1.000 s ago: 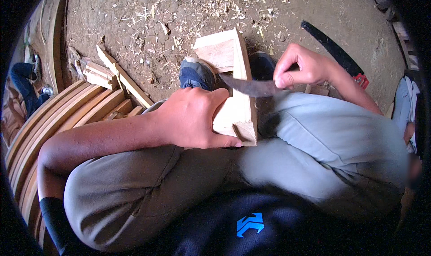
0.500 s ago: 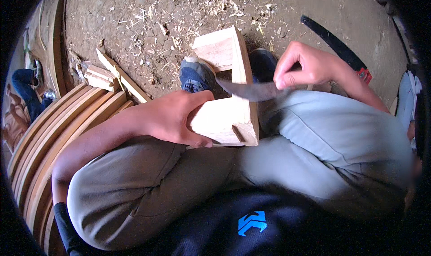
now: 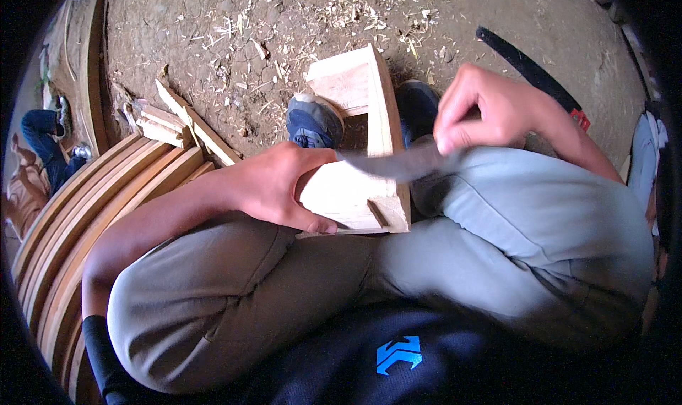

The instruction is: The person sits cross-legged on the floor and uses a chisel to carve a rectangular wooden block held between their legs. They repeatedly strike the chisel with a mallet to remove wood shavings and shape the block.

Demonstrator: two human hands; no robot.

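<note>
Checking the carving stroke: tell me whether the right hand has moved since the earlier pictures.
Yes. The right hand, gripping the knife, has shifted slightly up and away from the wooden block, toward the saw on the ground.

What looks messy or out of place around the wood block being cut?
Wood chips lie scattered across the dirt ground. A dark saw lies loose in the dirt by the right hand. Offcut sticks sit in a heap.

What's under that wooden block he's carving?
The block rests on the knees, its far end above blue shoes and chip-strewn dirt. Whatever lies directly beneath is covered.
</note>
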